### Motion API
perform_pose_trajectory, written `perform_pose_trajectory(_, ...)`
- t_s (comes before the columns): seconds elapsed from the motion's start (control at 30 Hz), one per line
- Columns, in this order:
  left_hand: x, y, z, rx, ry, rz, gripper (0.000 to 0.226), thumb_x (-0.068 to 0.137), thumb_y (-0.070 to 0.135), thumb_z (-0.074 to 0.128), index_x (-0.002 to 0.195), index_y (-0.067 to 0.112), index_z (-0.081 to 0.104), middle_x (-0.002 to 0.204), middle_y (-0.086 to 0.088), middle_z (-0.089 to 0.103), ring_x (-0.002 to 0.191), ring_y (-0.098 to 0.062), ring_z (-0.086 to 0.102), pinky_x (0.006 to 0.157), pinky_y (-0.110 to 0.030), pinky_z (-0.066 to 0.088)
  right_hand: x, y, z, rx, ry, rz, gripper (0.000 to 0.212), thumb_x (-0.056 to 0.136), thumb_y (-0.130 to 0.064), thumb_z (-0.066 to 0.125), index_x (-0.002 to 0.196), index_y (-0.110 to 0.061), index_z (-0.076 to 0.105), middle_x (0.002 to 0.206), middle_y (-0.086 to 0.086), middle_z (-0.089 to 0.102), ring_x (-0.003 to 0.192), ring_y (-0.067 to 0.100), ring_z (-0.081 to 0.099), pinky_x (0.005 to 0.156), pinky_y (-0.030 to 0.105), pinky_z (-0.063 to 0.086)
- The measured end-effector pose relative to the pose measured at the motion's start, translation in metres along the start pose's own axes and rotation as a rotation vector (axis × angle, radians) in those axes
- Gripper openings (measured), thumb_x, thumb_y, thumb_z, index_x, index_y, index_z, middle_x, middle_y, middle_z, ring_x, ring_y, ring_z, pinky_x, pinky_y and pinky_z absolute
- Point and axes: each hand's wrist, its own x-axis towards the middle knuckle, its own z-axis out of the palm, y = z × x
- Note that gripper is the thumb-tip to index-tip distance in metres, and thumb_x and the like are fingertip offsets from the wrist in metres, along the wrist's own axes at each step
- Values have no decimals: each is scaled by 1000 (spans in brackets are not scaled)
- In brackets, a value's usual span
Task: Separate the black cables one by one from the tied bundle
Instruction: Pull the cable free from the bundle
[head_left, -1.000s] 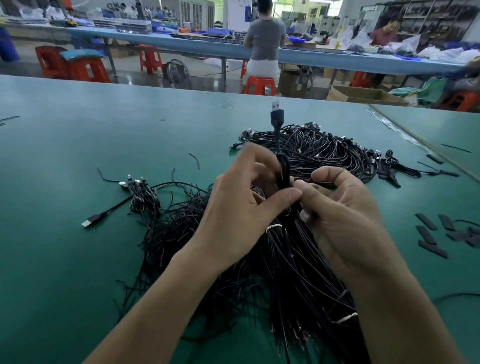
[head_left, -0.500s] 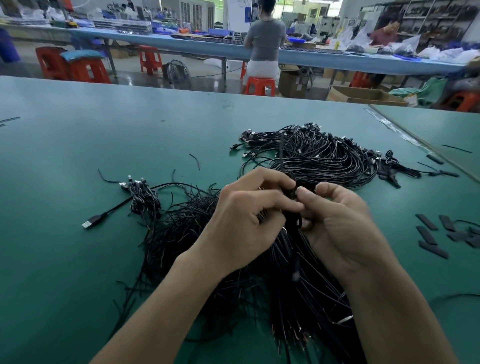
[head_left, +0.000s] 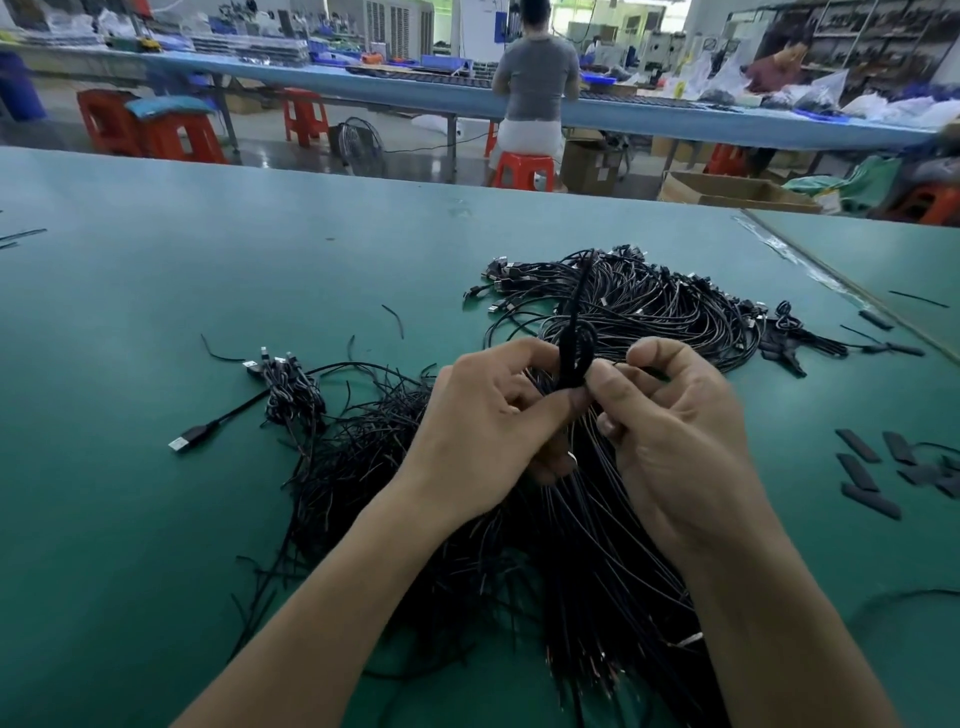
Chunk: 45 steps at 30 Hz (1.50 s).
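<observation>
Head view: the tied bundle (head_left: 597, 545) of black cables lies on the green table (head_left: 156, 312) straight in front of the person, fanning toward six o'clock under both forearms. A pale tie (head_left: 688, 640) is wrapped around some of its strands near the right wrist. At the bundle's top end, a single cable (head_left: 574, 338) rises in a small loop and a blurred strand toward twelve o'clock. The left hand (head_left: 483, 421) pinches this cable between thumb and curled forefinger, its other fingers folded beneath. The right hand (head_left: 675, 431), touching it at three o'clock, has its thumb pressed to the same cable and its fingers curled in; what they enclose is partly hidden.

Beyond the hands, toward one o'clock, sits a loose heap of cables (head_left: 649, 306) with their plugs. At nine o'clock lies a small cluster of plugs (head_left: 291, 384), one USB plug (head_left: 182, 441) stretched out farther left. Flat black strips (head_left: 872, 467) lie scattered at three o'clock. Far off at twelve, a person (head_left: 535, 78) sits on a red stool (head_left: 522, 171) at a long bench.
</observation>
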Motion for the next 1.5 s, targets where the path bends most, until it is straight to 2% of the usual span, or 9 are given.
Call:
perform_pose_trajectory(0.17,0,5,-3,-54,-16,-27,25,87,15,55,96,29,73,85,-9,77,81,-34,74,78,-53,60,1,2,-3,-37,18,27,23,92,6,58,88,-14,49,60,-6,63,50,0,57,47,12,43)
perform_pose_trajectory(0.37,1,7,-5,230,75,43,29,81,57,62,84,29,70,69,0,71,65,-18,69,64,-33,58,-1,13,3,-85,19,93,21,92,5,61,87,-12,51,57,-7,59,44,-1,51,44,11,41)
perform_pose_trajectory(0.47,-1,8,-7,301,27,126,11,82,36,72,91,32,67,79,13,73,72,-5,70,68,-27,58,2,16,-1,-14,67,189,20,91,5,61,86,-13,53,56,-7,55,46,2,43,43,14,37)
perform_pose_trajectory(0.67,-1,1,-10,340,-104,143,48,93,9,66,125,39,46,114,12,73,102,2,68,91,-20,53,7,16,-7,112,96,418,21,88,4,60,80,-15,55,61,-2,54,46,3,41,42,15,32)
perform_pose_trajectory(0.87,3,3,-18,484,-133,332,38,91,2,66,123,20,71,107,8,74,101,-2,67,90,-19,51,5,11,-8,258,46,684,12,69,-4,64,80,-10,59,67,3,57,54,5,35,44,16,32)
perform_pose_trajectory(1.0,3,3,-17,391,-2,275,25,90,17,72,114,24,75,90,10,73,84,-8,68,73,-34,59,5,9,-7,225,-30,551,8,68,-8,66,72,-16,66,69,1,57,52,4,41,45,15,31)
perform_pose_trajectory(1.2,13,-10,-42,353,471,117,20,93,20,68,97,38,61,77,16,72,51,-5,67,45,-15,47,2,3,-5,-9,-55,444,25,82,-23,67,106,-20,65,89,7,74,60,11,61,52,23,39)
perform_pose_trajectory(1.33,18,-32,-85,405,863,-92,21,97,10,57,96,30,62,87,3,68,74,-25,68,69,-38,58,1,2,-7,-245,-42,369,10,95,-17,60,101,-19,68,85,3,76,64,8,62,55,21,38)
perform_pose_trajectory(1.5,15,-54,-114,626,820,-392,37,99,4,48,131,15,63,130,-20,60,121,-36,56,109,-39,42,5,8,-25,-867,60,183,14,95,-21,61,85,-23,70,73,-6,72,60,0,61,56,18,49)
